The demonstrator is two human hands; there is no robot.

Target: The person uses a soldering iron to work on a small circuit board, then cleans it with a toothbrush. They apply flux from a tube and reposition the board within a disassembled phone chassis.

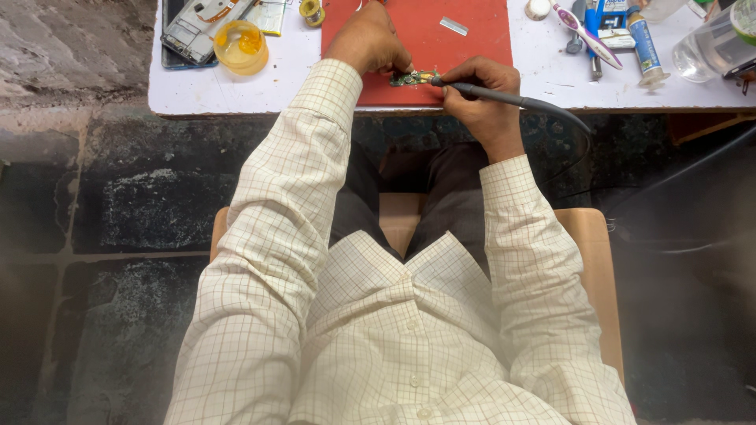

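Right hand (482, 93) fingers (453, 83) closed narrow around the grey soldering iron (504, 97), tip down on the small green circuit board (415, 77); left hand (368, 41) fingertips (400, 68) pinched on the board's far edge, pinning it near the front edge of the red mat (417, 39). Likely burn risk with fingertips this close to the tip; probable board skid under a weak pinch, smearing solder across neighbouring pads. Possible tip deflection from the cord (567, 116) draping off the white table (236, 90) edge and snagging.
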